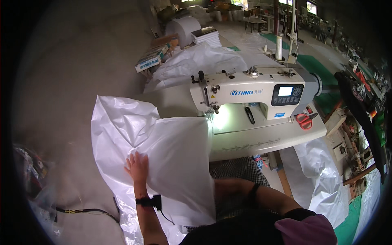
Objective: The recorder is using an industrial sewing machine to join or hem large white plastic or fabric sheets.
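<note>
Resting outspread on the white sheet [179, 163], which drapes over the front left corner of the desk [245, 143] beside the sewing machine [245, 92], is the left hand [138, 167]; the right hand is hidden, its grip impossible to tell

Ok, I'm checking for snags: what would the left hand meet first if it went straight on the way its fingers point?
The left hand would first meet creased folds of the white sheet it lies on, just ahead of its fingers, though the folds' height is unclear.
</note>
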Demonstrator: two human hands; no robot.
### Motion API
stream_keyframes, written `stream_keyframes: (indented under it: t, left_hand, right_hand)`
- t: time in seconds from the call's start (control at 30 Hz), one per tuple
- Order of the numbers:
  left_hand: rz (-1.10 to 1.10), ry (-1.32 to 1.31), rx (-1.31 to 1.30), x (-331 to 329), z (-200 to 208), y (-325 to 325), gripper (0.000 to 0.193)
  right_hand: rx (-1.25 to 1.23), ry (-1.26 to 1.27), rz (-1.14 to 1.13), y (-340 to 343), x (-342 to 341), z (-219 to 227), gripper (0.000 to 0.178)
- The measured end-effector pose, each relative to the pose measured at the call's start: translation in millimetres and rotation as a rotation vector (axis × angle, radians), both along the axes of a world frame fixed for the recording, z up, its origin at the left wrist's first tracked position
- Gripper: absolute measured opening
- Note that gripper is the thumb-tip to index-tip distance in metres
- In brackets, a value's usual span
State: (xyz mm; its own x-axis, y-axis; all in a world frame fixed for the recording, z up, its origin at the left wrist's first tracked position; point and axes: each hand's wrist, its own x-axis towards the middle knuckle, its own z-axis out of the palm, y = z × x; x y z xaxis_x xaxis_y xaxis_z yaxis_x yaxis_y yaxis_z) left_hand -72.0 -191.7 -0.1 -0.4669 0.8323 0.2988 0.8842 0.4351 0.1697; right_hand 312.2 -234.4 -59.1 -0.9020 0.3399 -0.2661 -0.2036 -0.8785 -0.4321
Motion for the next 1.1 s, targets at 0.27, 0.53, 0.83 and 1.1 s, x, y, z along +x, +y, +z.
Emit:
stream_keyframes:
  t: [0.27, 0.53, 0.83, 1.1]
  left_hand:
    - [-0.211, -0.005, 0.078, 18, 3, 39, 0.047]
    - [-0.619, -0.48, -0.296, -87, 37, 165, 0.052]
    - [-0.629, -0.317, -0.019, -60, 83, 147, 0.04]
    - [-0.61, -0.238, 0.119, -23, 40, 48, 0.03]
  right_hand:
    - [0.496, -0.287, -0.165, 67, -97, 3, 0.055]
    - [0.804, -0.405, -0.121, 92, -216, -15, 0.055]
    - [0.882, -0.45, -0.145, 129, -282, -3, 0.055]
    - [0.882, -0.386, -0.141, 86, -258, -17, 0.055]
